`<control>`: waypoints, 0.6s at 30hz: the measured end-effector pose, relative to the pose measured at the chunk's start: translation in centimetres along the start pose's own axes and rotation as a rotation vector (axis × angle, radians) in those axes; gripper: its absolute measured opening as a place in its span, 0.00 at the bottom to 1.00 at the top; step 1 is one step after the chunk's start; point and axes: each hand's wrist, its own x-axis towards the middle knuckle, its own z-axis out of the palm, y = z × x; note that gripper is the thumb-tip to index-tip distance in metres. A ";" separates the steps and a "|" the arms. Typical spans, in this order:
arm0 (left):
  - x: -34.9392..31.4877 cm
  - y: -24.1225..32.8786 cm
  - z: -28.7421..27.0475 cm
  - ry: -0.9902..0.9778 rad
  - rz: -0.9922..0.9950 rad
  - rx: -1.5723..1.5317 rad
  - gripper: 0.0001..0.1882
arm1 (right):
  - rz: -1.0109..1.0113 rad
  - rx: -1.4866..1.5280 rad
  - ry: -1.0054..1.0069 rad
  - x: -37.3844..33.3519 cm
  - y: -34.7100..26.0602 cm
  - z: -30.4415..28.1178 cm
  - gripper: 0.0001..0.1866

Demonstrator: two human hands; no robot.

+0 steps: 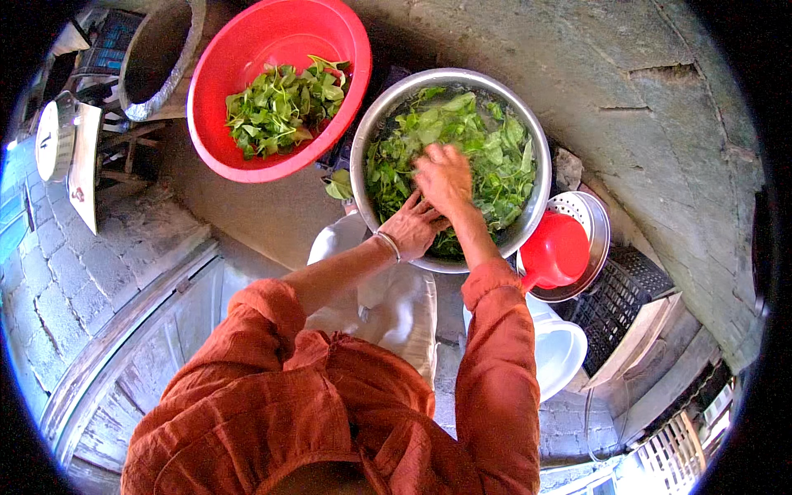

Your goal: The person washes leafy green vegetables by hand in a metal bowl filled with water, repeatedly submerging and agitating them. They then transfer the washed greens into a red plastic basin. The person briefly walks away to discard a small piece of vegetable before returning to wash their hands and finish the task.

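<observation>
Leafy greens point(503, 157) float in water inside a round metal basin point(540, 177) in front of me. My left hand point(412, 224) is over the basin's near left part, palm down, its fingers stretched toward the leaves and apart. A thin bracelet circles that wrist. Just beyond it and partly crossing its fingertips, my right hand point(445, 177) is above the greens near the basin's middle. Motion smears its fingers, so whether they grip any leaves cannot be made out. To the left of the basin, more green leaves point(285, 107) lie in a red plastic basin point(351, 49).
A red plastic scoop point(559, 252) rests on a metal colander point(596, 219) to the right. A white basin point(565, 355) and a black plastic crate point(627, 297) stand nearer. A stone wall point(643, 107) closes the far right. One loose leaf point(338, 185) lies between the basins.
</observation>
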 end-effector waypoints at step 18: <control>0.1 0.1 -0.6 -0.026 -0.001 0.035 0.22 | -0.103 0.019 0.173 1.3 -1.4 0.6 0.14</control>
